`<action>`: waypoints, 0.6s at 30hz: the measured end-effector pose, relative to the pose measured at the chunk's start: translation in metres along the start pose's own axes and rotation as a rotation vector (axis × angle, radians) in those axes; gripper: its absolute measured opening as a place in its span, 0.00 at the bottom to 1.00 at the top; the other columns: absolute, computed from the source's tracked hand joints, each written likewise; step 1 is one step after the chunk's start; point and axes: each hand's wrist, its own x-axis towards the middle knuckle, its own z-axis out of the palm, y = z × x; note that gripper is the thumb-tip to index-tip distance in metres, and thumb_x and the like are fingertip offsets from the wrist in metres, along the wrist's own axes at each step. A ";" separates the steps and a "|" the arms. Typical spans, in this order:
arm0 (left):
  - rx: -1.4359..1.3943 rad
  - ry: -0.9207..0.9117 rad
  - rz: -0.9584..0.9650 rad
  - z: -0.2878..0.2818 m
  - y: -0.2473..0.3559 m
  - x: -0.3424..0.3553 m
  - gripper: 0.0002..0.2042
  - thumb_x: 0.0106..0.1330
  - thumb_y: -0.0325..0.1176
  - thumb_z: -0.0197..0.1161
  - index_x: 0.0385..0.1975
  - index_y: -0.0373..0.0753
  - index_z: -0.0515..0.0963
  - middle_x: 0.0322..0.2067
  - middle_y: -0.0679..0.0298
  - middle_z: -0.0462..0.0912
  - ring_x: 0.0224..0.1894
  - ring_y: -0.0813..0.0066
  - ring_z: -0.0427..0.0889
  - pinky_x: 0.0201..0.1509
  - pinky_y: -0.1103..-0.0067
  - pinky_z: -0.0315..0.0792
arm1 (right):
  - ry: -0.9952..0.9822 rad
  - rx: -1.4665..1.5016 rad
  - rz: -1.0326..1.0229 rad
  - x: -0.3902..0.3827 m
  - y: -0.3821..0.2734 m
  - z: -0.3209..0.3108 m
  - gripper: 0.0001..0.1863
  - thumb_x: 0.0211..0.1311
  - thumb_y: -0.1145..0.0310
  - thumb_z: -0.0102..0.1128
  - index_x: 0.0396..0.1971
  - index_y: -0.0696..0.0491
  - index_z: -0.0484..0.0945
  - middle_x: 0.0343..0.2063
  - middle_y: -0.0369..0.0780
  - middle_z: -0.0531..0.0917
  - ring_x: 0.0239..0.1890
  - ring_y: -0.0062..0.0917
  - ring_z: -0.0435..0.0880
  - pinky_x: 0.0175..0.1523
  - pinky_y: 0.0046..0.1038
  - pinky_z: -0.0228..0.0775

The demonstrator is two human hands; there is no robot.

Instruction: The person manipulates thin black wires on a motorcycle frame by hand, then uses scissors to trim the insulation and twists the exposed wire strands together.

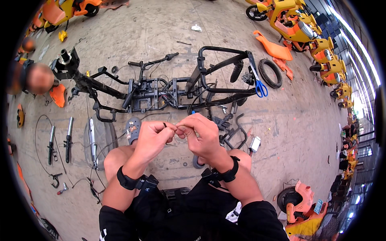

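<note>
My left hand (pixel 154 134) and my right hand (pixel 200 134) meet at the fingertips in front of me, both closed in a pinch. What they pinch is too small to make out. A short, thin black piece (pixel 164 125) shows at my left fingers; it could be a bit of wire or tape. Just beyond my hands a bare black scooter frame (pixel 155 94) lies on the floor, with cables running through its middle. Scissors with blue handles (pixel 261 89) rest at the frame's right end.
Two fork tubes (pixel 69 140) and loose cables lie at left. Black bent tubes (pixel 241 130) and a white box (pixel 255 144) are at right, a tire (pixel 270 73) farther off. Yellow scooters (pixel 281 20) line the far right. Another person (pixel 38 78) is at far left.
</note>
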 end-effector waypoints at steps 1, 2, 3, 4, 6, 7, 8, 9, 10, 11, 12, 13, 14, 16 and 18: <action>0.002 -0.003 -0.001 0.001 0.001 0.000 0.09 0.60 0.21 0.54 0.29 0.28 0.83 0.24 0.63 0.84 0.23 0.88 0.71 0.25 0.87 0.64 | 0.000 0.002 0.000 0.001 0.000 -0.001 0.09 0.50 0.84 0.62 0.32 0.57 0.79 0.25 0.40 0.81 0.23 0.30 0.81 0.25 0.27 0.72; 0.004 -0.006 -0.002 0.002 0.002 0.000 0.09 0.61 0.21 0.54 0.30 0.28 0.83 0.25 0.62 0.85 0.23 0.88 0.71 0.25 0.87 0.64 | -0.001 0.004 0.000 0.002 -0.001 -0.001 0.09 0.50 0.84 0.62 0.32 0.57 0.79 0.25 0.40 0.81 0.23 0.30 0.81 0.25 0.27 0.72; 0.011 -0.019 -0.021 0.002 0.004 0.000 0.09 0.61 0.21 0.54 0.30 0.28 0.83 0.26 0.62 0.85 0.24 0.88 0.72 0.26 0.87 0.65 | -0.009 0.003 -0.009 0.001 0.000 -0.002 0.09 0.49 0.84 0.62 0.32 0.57 0.79 0.25 0.40 0.81 0.23 0.30 0.81 0.25 0.27 0.72; 0.017 -0.031 -0.040 0.002 0.006 -0.001 0.08 0.61 0.21 0.55 0.31 0.28 0.83 0.27 0.61 0.85 0.24 0.87 0.72 0.26 0.87 0.65 | -0.017 0.002 -0.018 0.001 0.001 -0.002 0.09 0.49 0.84 0.62 0.32 0.57 0.79 0.25 0.40 0.81 0.23 0.30 0.81 0.26 0.27 0.71; 0.004 -0.060 -0.071 0.000 0.006 -0.001 0.08 0.61 0.21 0.55 0.32 0.29 0.83 0.28 0.61 0.86 0.24 0.87 0.72 0.27 0.87 0.65 | -0.016 -0.001 -0.033 0.000 0.001 -0.002 0.10 0.49 0.84 0.62 0.32 0.57 0.79 0.25 0.40 0.81 0.24 0.31 0.80 0.26 0.28 0.71; -0.016 -0.076 -0.082 -0.002 0.005 0.000 0.08 0.61 0.21 0.55 0.32 0.29 0.83 0.28 0.61 0.86 0.24 0.87 0.73 0.27 0.87 0.66 | -0.008 -0.004 -0.039 0.000 0.001 -0.001 0.10 0.48 0.84 0.62 0.32 0.57 0.79 0.25 0.40 0.80 0.24 0.31 0.80 0.26 0.28 0.71; -0.035 -0.091 -0.093 -0.003 0.005 0.000 0.08 0.61 0.21 0.56 0.32 0.29 0.82 0.29 0.61 0.86 0.24 0.87 0.73 0.27 0.87 0.66 | 0.000 -0.007 -0.046 0.000 0.001 -0.001 0.10 0.48 0.84 0.62 0.32 0.56 0.79 0.25 0.40 0.80 0.24 0.31 0.80 0.26 0.28 0.71; -0.047 -0.081 -0.097 -0.002 0.004 0.001 0.08 0.61 0.21 0.56 0.32 0.29 0.83 0.29 0.61 0.86 0.24 0.87 0.73 0.27 0.87 0.66 | -0.003 -0.015 -0.052 -0.001 0.001 -0.001 0.10 0.48 0.84 0.62 0.32 0.56 0.79 0.25 0.40 0.80 0.24 0.32 0.80 0.26 0.28 0.71; -0.059 -0.071 -0.100 -0.001 0.003 0.001 0.08 0.61 0.21 0.56 0.32 0.29 0.83 0.29 0.61 0.86 0.24 0.87 0.73 0.27 0.87 0.66 | -0.005 -0.023 -0.058 -0.002 0.003 -0.001 0.11 0.47 0.85 0.62 0.32 0.56 0.79 0.25 0.40 0.80 0.24 0.32 0.80 0.26 0.28 0.71; -0.070 -0.061 -0.104 0.000 0.003 0.001 0.08 0.60 0.21 0.56 0.31 0.29 0.83 0.28 0.61 0.86 0.24 0.86 0.73 0.27 0.87 0.66 | -0.008 -0.032 -0.064 -0.003 0.003 -0.001 0.11 0.46 0.85 0.62 0.32 0.56 0.79 0.25 0.40 0.80 0.24 0.32 0.80 0.26 0.28 0.71; -0.055 -0.040 -0.095 0.002 0.003 0.001 0.08 0.60 0.22 0.56 0.31 0.29 0.83 0.28 0.61 0.85 0.24 0.86 0.73 0.27 0.87 0.66 | -0.008 -0.034 -0.063 -0.004 0.003 0.000 0.11 0.46 0.85 0.62 0.32 0.57 0.79 0.25 0.40 0.80 0.24 0.32 0.80 0.26 0.28 0.71; -0.039 -0.019 -0.085 0.004 0.004 0.000 0.08 0.60 0.22 0.56 0.30 0.29 0.83 0.27 0.61 0.85 0.23 0.86 0.73 0.26 0.87 0.66 | -0.007 -0.037 -0.063 -0.004 0.003 0.000 0.12 0.45 0.85 0.61 0.32 0.57 0.79 0.25 0.40 0.80 0.25 0.33 0.80 0.26 0.28 0.71; -0.024 0.001 -0.076 0.006 0.004 0.000 0.08 0.59 0.22 0.56 0.29 0.29 0.83 0.26 0.62 0.85 0.23 0.87 0.73 0.26 0.87 0.66 | -0.005 -0.040 -0.062 -0.004 0.004 0.000 0.12 0.45 0.86 0.61 0.31 0.57 0.79 0.25 0.41 0.80 0.25 0.33 0.80 0.27 0.28 0.71; -0.008 0.020 -0.071 0.005 0.003 0.001 0.08 0.58 0.22 0.56 0.27 0.29 0.84 0.23 0.64 0.83 0.22 0.87 0.72 0.25 0.86 0.65 | -0.006 -0.038 -0.059 -0.005 0.004 0.001 0.13 0.44 0.86 0.60 0.32 0.57 0.79 0.25 0.41 0.80 0.25 0.33 0.80 0.27 0.28 0.72; 0.010 0.040 -0.064 0.005 0.001 0.001 0.09 0.57 0.22 0.55 0.25 0.29 0.83 0.20 0.66 0.81 0.22 0.87 0.71 0.25 0.86 0.64 | -0.004 -0.033 -0.059 -0.005 0.004 0.001 0.14 0.43 0.87 0.59 0.32 0.57 0.79 0.25 0.41 0.80 0.25 0.33 0.80 0.27 0.28 0.72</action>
